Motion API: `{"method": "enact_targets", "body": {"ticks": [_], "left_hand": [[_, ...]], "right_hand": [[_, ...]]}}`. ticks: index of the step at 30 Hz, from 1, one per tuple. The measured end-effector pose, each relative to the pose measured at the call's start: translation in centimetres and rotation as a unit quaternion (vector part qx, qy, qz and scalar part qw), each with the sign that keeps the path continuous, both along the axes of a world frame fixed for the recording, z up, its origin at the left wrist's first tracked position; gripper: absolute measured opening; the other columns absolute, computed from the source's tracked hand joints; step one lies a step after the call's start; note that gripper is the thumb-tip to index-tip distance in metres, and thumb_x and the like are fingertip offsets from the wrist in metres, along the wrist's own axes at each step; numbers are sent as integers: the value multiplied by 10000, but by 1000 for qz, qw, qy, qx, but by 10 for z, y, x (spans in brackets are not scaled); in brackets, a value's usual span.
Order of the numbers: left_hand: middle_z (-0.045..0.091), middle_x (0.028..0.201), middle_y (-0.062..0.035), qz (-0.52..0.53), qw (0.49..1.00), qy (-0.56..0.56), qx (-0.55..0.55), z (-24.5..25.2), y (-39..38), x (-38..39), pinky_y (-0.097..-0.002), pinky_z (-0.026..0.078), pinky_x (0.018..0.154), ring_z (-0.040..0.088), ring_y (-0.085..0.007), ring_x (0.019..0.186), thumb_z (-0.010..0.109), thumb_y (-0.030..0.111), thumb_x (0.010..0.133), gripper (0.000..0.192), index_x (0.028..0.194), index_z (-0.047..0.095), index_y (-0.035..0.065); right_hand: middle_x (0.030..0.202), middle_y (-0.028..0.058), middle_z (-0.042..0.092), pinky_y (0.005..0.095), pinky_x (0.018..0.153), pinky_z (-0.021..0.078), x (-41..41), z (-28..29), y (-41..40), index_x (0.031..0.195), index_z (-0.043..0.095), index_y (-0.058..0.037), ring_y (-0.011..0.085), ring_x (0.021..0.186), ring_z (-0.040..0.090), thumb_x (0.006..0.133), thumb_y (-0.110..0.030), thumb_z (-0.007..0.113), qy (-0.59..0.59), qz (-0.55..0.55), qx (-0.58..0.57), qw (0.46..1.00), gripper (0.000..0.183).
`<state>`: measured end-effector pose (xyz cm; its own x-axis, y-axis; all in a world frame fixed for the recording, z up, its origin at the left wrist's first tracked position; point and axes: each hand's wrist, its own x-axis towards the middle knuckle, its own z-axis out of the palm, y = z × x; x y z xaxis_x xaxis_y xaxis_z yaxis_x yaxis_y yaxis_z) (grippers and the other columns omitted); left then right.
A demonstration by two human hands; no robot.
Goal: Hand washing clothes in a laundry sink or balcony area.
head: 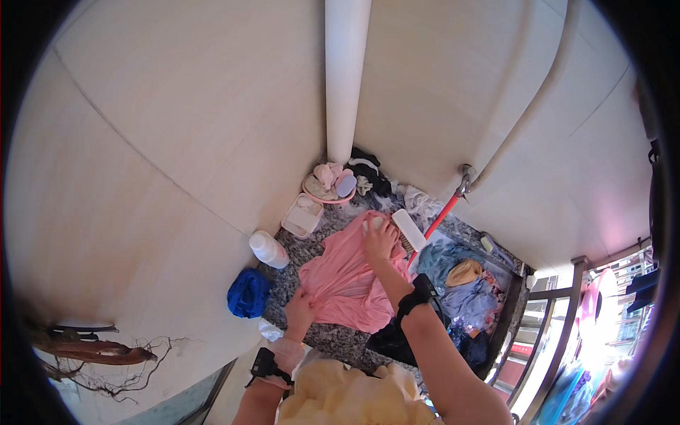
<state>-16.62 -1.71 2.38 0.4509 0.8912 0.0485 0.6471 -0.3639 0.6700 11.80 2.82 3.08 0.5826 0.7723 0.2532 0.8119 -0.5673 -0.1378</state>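
Observation:
A wet pink garment lies spread on the speckled stone counter. My left hand grips the garment's near left edge. Towards its far end, my right hand presses a small white bar, apparently soap, against the cloth; the fingers partly cover it. Just right of that hand rests a white-backed scrubbing brush, bristles turned down to the left. Both my wrists wear black straps.
A basin section at right holds soaked clothes, below a tap with a red hose. Along the left stand a white bottle, a white soap box and a blue bag-like item. A pink basket sits by the pipe.

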Motion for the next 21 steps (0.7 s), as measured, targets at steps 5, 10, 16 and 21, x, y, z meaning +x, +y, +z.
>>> {"method": "enact_targets", "body": {"ticks": [5,10,16,21], "left_hand": [[534,782,-77,-16,1000,-4,5,7,4,13,-406,468,568,587,-290,643,790,226,702,283,694,578,38],[576,883,-73,-10,1000,4,13,-4,3,1,-417,511,588,634,-294,696,782,273,690,254,705,625,74],[554,858,-99,-15,999,-4,38,3,3,-4,-432,493,588,609,-319,685,763,230,710,252,684,573,67],[523,824,-95,-28,999,19,11,6,3,9,-432,471,579,595,-318,675,773,242,712,302,665,535,61]], "right_hand": [[1229,232,535,502,835,413,-65,-35,-38,1302,525,-87,358,1011,551,850,-302,610,-19,243,43,969,508],[1432,230,417,517,990,384,-139,6,-74,1454,392,-96,342,1177,514,860,-341,601,132,430,9,893,675],[1457,243,382,523,1049,351,-144,-1,-33,1504,339,-145,371,1253,461,905,-358,551,37,311,1,950,670],[1390,281,421,575,1037,338,-50,-34,-7,1487,355,-116,461,1242,437,923,-297,522,-14,164,2,986,616]]}}
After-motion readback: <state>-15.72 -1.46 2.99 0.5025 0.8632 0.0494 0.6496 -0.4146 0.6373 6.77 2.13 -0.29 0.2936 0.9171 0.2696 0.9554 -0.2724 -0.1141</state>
